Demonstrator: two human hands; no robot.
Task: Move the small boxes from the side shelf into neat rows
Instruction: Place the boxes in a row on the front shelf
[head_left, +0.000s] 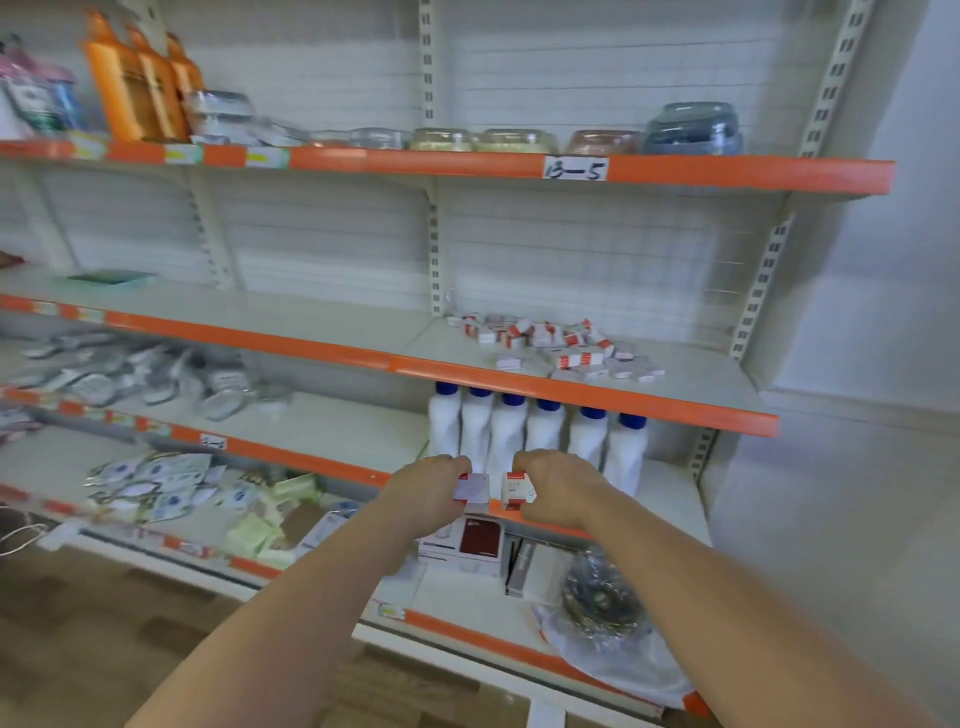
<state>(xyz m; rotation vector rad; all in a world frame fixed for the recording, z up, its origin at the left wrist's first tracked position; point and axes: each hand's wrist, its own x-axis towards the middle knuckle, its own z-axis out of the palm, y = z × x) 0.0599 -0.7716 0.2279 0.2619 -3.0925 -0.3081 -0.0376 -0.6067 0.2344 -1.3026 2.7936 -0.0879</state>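
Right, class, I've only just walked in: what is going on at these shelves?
A person stands facing store shelves, each hand holding a small red-and-white box: the left hand grips one box, the right hand another, both held in front of the white bottles. On the shelf above, a loose pile of similar small boxes lies jumbled, not yet in rows.

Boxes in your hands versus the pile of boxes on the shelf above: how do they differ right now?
The left hand and right hand each grip a small box, held apart in front of the white bottles. The pile of boxes lies loose and jumbled on the middle shelf, at mixed angles, untouched. Both look red and white.
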